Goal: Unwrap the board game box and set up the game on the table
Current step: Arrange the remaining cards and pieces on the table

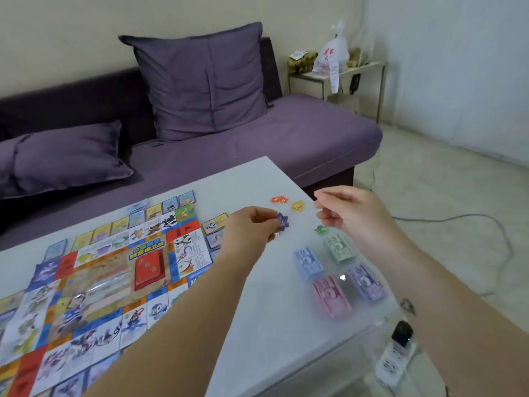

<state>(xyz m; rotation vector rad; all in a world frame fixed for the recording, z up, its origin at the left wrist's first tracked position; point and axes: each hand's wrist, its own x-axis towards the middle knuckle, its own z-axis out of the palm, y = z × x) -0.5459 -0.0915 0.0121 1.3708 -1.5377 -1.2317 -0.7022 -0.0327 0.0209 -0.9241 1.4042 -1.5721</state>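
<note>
The colourful game board (94, 282) lies unfolded on the left of the white table (257, 325), with a red card deck (148, 269) at its middle. My left hand (249, 227) pinches a purple star-shaped token (282, 220) just right of the board. My right hand (352, 213) hovers beside it with fingers loosely curled; whether it holds anything I cannot tell. Orange (279, 199), yellow (297, 205) and green (321, 229) tokens lie on the table nearby. Stacks of play money sit near the right edge: blue (307, 262), green (339, 247), pink (330, 296) and purple (366, 282).
A purple sofa (286, 144) with two cushions runs behind the table. A small side table (337, 73) with bags stands in the far corner. A power strip (395, 359) and a cable (458, 219) lie on the floor to the right. Small cards (213, 226) sit beside the board.
</note>
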